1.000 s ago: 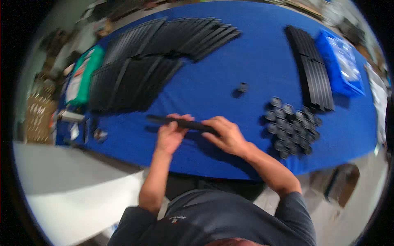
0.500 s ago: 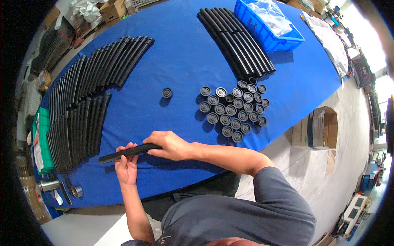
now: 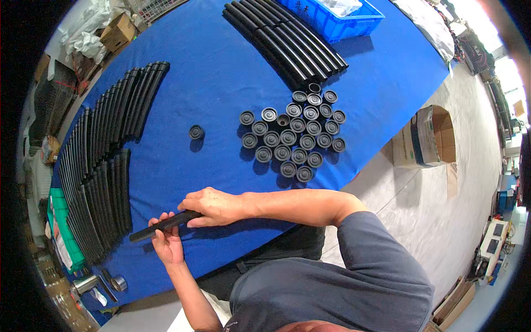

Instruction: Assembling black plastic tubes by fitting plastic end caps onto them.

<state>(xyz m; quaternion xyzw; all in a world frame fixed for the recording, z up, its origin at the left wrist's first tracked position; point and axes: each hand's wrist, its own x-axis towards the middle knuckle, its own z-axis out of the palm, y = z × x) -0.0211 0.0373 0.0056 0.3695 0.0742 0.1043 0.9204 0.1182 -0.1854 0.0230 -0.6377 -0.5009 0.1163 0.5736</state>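
Near the front edge of the blue-covered table, a black tube [image 3: 145, 233] lies slanted across both my hands, its free end pointing left. My left hand [image 3: 169, 247] supports it from below, thumb on the near side and fingers on the far side. Around the tube's right end, my right hand [image 3: 214, 207] is closed, hiding that end. One round black cap [image 3: 196, 132] stands alone beyond my hands. Further right is a cluster of similar black caps [image 3: 287, 137], several of them with ringed tops facing up.
Rows of black tubes [image 3: 110, 110] cover the table's left side; more tubes [image 3: 287, 44] lie at the back beside a blue crate [image 3: 354, 28]. A green tray [image 3: 62, 221], a metal cylinder [image 3: 86, 284] and a metal ring [image 3: 119, 284] sit front left. An open cardboard box [image 3: 408, 143] stands on the floor right.
The view has shifted, so the table's contents sit further left in it. Both hands still hold the tube, which slants slightly more, its left end nearer me.
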